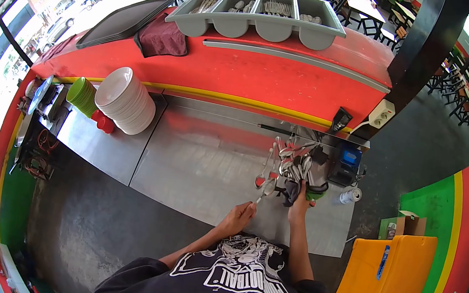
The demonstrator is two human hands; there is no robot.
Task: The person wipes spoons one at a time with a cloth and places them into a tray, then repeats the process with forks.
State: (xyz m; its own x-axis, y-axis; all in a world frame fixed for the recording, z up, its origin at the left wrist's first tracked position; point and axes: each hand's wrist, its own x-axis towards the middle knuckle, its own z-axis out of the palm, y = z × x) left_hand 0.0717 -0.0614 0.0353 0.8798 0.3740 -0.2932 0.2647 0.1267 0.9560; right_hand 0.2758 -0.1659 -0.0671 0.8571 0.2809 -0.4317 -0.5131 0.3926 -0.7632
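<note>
My left hand (239, 217) is closed on the handle of a spoon (267, 189), whose bowl points away from me over the steel counter. My right hand (300, 204) is wrapped round a dark cloth (290, 193) bunched against the cutlery. Just beyond it lies a heap of metal spoons and other cutlery (286, 164), handles pointing several ways. Some spoon bowls show red reflections. Whether my right fingers also hold cutlery is hidden by the cloth. A bit of green and red (313, 197) shows beside that hand.
On the steel counter (197, 159) stand stacked white plates (127, 103), green bowls (81, 96), red cups (104, 123), a blue-black device (346, 163) and a white container (350, 195). Above, the red ledge (257, 63) carries a grey cutlery tray (200, 18) and dark trays (122, 20). An orange cabinet (373, 283) is at right.
</note>
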